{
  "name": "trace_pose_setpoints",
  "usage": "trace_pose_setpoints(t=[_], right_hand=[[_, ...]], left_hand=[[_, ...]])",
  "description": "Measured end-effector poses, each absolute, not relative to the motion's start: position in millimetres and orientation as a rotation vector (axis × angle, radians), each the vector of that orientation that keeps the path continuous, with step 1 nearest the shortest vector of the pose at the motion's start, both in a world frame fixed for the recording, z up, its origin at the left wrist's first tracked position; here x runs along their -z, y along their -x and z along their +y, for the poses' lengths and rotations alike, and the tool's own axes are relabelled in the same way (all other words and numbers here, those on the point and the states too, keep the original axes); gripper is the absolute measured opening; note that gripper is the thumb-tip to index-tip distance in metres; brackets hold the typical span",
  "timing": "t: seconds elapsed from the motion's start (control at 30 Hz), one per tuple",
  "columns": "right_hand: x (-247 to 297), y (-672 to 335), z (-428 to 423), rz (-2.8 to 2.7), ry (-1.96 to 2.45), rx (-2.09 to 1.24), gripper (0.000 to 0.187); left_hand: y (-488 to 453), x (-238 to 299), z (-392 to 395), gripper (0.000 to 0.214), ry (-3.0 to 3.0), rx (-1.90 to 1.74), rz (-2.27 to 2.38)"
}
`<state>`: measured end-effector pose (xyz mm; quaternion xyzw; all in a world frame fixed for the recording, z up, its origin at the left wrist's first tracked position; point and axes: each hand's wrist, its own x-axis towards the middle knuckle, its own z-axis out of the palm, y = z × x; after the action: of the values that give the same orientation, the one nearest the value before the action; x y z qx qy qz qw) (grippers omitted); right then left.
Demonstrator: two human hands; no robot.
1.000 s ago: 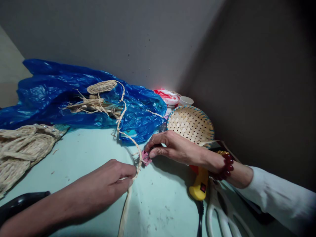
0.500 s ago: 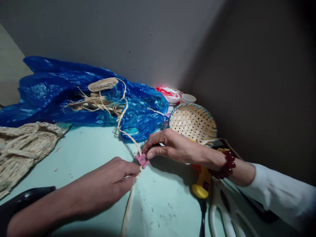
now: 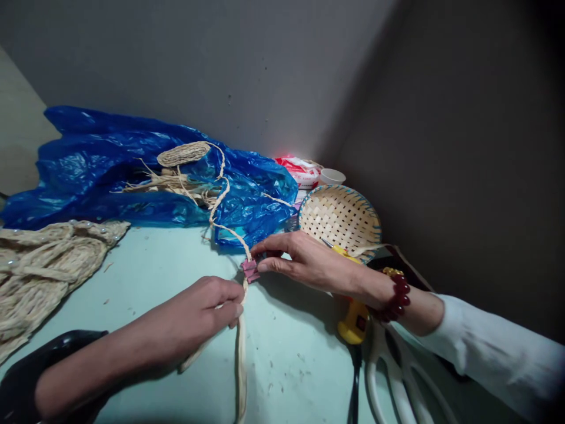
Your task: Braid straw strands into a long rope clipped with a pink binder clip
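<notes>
A braided straw cord (image 3: pixel 224 200) runs from a small woven oval (image 3: pixel 183 154) on the blue plastic bag (image 3: pixel 110 165) down across the pale green table (image 3: pixel 286 359). My left hand (image 3: pixel 200 312) is closed on the cord just below a small pink clip (image 3: pixel 249 270). My right hand (image 3: pixel 300 259) pinches that clip with thumb and fingers, right at the cord. Loose strands of the cord trail toward the table's near edge.
A woven bamboo basket (image 3: pixel 339 219) stands behind my right hand. A yellow glue gun (image 3: pixel 353 321) and white-handled scissors (image 3: pixel 388 377) lie under my right wrist. A straw mat (image 3: pixel 39 265) lies at the left, a white cup (image 3: pixel 332 176) and red packet (image 3: pixel 300 169) at the back.
My right hand has carried the pink clip up along the cord, away from me. The left hand has kept its grip on the cord below it and shifted slightly.
</notes>
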<state>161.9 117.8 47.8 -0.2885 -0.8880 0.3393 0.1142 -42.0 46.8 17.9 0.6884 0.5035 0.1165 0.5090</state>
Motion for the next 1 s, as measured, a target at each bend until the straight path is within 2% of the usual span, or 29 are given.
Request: trace_pose_setpoints(t=[0.23,0.47,1.0], right_hand=[[-36.5,-164.2,93.7,-2.477,1.086,-0.88,0.034],[-41.9,-164.7,36.5,-2.267,1.312,-0.571,0.024],[-27.8,-153.1,-37.2,-2.266,1.238,-0.874,0.019]], left_hand=[[41.5,-8.7,23.5,0.018,-1.353,-0.408,1.204],[28.3,-8.4,-6.3,0.017,-1.274,-0.465,1.242],[26.6,1.5,-37.5,0.023,-1.435,-0.631,1.245]])
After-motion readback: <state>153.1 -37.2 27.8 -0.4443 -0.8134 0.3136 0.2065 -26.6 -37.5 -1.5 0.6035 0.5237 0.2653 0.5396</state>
